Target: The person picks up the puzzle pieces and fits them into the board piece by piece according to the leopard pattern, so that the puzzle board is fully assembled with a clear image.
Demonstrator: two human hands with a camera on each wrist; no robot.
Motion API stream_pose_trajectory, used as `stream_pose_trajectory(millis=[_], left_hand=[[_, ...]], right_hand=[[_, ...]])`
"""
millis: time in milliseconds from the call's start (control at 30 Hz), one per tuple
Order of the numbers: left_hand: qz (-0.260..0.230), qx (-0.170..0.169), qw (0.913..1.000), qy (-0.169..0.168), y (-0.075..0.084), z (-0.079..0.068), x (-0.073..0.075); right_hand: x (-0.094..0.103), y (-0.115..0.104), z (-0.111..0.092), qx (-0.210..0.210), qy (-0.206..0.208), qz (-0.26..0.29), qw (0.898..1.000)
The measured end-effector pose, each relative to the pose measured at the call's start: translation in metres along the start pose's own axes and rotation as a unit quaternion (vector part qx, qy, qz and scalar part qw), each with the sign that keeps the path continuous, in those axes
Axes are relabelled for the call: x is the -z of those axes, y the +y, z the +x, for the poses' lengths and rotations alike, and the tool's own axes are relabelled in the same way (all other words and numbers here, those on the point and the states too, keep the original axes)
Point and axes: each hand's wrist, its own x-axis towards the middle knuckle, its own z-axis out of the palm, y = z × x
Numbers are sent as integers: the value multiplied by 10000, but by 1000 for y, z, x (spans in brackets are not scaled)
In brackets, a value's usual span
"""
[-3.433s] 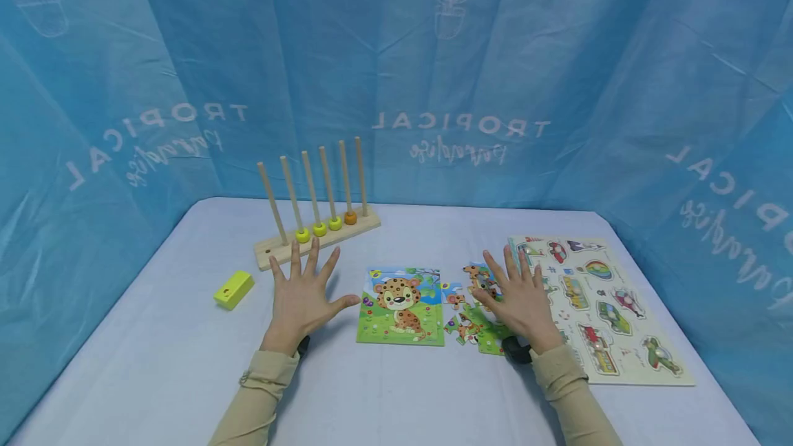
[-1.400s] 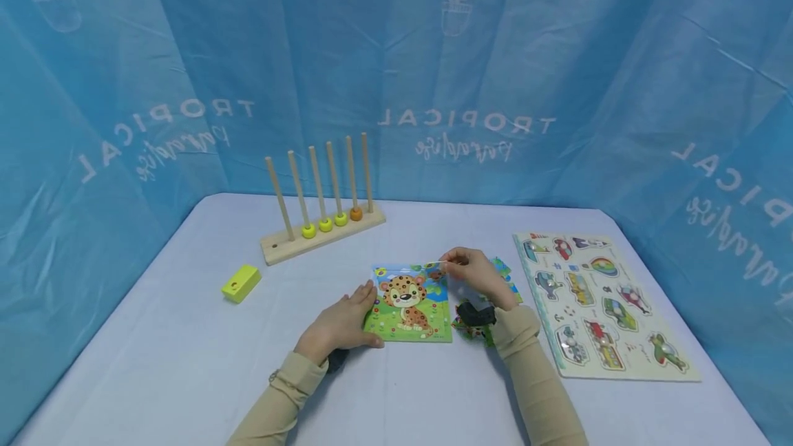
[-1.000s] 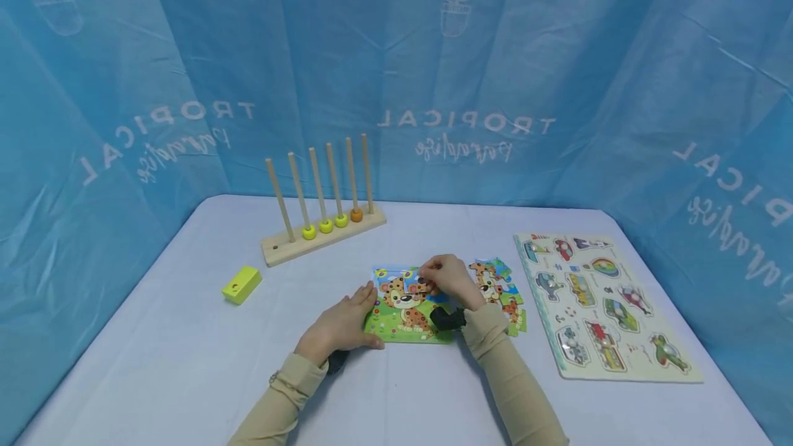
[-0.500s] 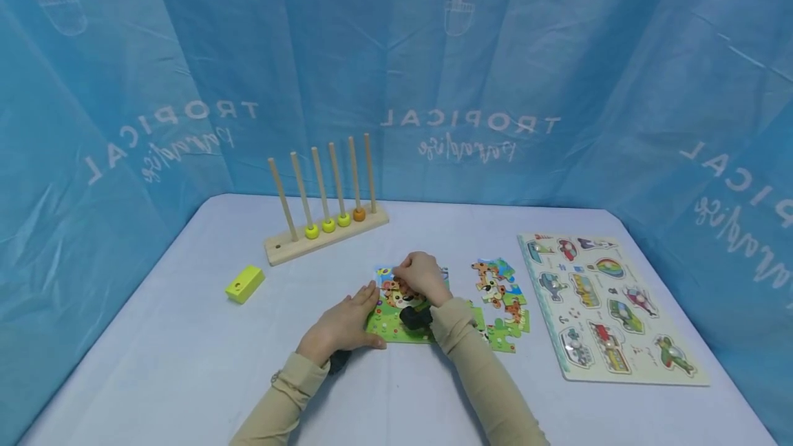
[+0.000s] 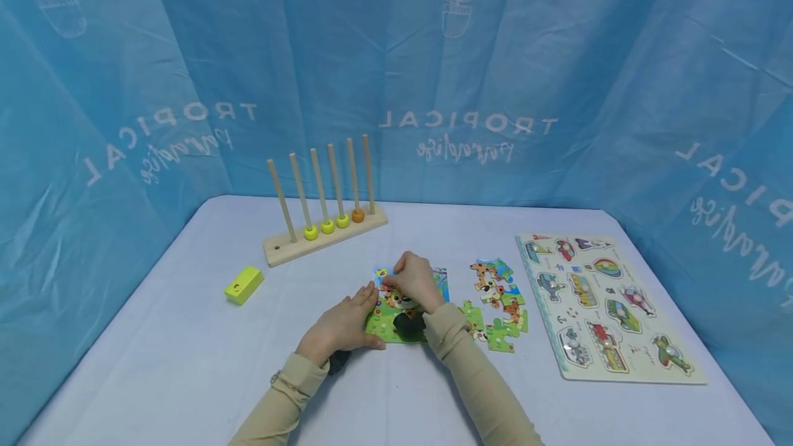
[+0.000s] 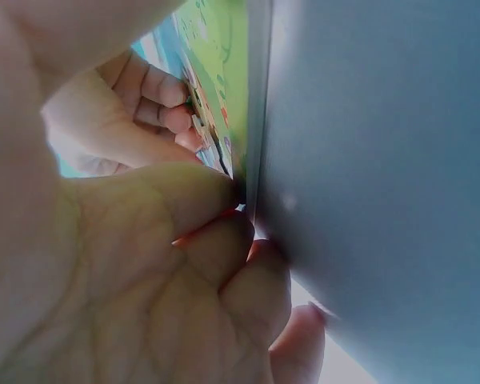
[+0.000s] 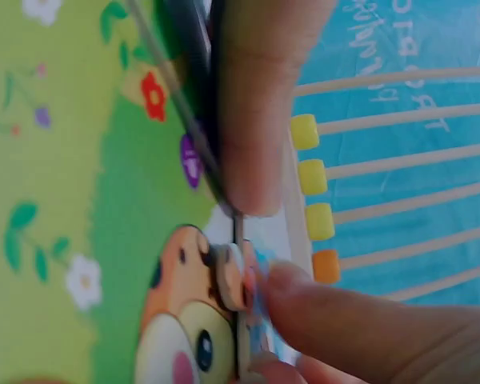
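Observation:
A puzzle board (image 5: 383,325) with a leopard picture lies at the middle of the table. My left hand (image 5: 342,323) rests along its left edge, fingers extended; in the left wrist view the fingertips (image 6: 260,272) touch the board's side. My right hand (image 5: 418,281) is over the board's upper left part and covers much of the picture. Between its thumb and fingers it pinches a small puzzle piece (image 7: 234,278), tilted against the board near the leopard's ear, as the right wrist view shows. Several loose puzzle pieces (image 5: 500,336) lie right of the board.
A wooden peg stand (image 5: 297,248) with yellow and orange beads stands at the back left. Nearer the left side sits a yellow block (image 5: 244,285). A vehicle peg puzzle (image 5: 638,356) lies on the right. Blue curtain (image 5: 347,54) hangs behind the white table (image 5: 155,363).
Both hands came from open above the table to the board. My left hand settled on its left edge; my right hand picked up a puzzle piece and carried it left to the upper left corner.

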Motion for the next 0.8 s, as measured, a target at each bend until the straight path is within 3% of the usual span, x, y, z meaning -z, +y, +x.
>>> stream_pose_trajectory(millis=[200, 467, 667, 800], left_hand=[[27, 60, 10000, -53, 0, -1, 2], [-10, -5, 10000, -18, 0, -1, 0], [-85, 67, 9999, -7, 2, -1, -1], [-110, 127, 9999, 25, 2, -2, 0]], right_hand=[[2, -4, -3, 68, -520, -290, 9982], [-1, 0, -3, 442, -209, -223, 9986], [29, 18, -2, 410, -340, 466, 9975], [60, 41, -2, 245, -75, 903, 9956]])
